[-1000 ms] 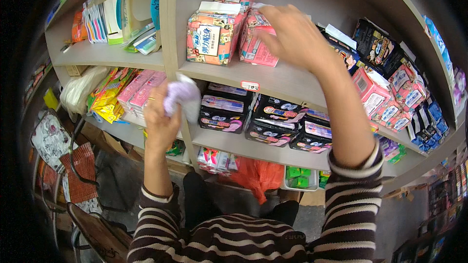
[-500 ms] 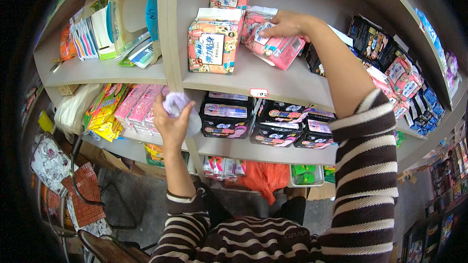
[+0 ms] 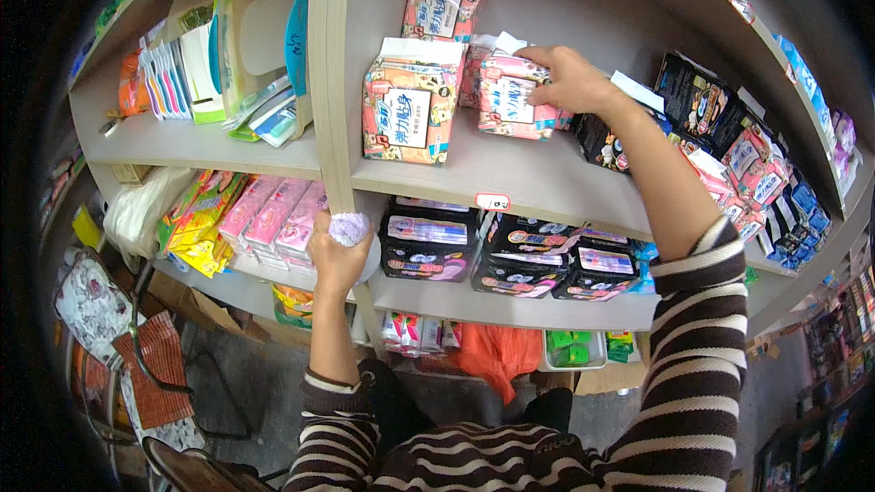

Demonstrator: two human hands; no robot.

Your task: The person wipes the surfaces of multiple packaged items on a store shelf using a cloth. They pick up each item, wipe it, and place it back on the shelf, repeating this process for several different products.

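Observation:
My left hand [image 3: 339, 253] is closed around a bunched, fluffy lavender cloth [image 3: 349, 229], in front of the upright divider. My right hand [image 3: 572, 82] reaches onto the upper shelf. Its thumb and fingers grip the right side and top of a pink sanitary-pad packet [image 3: 507, 106], which stands upright with its printed front toward me. To the left of that packet is a taller pink and yellow pack [image 3: 410, 114], with another pink pack [image 3: 444, 7] behind it. Part of a further pink packet shows behind the gripped one.
Black packs [image 3: 697, 96] and pink packs lean at the upper shelf's right. Below stand black packs [image 3: 428, 237] and pink tissue packs [image 3: 273, 210]. Toothbrushes [image 3: 169, 87] and a plastic tub [image 3: 264, 27] fill the left bay. An orange bag [image 3: 497, 355] hangs lower down.
The packet under my right hand has gone from tilted to upright, its front now facing me. My left hand, still holding the cloth, sits slightly lower and to the right. The view has shifted a little.

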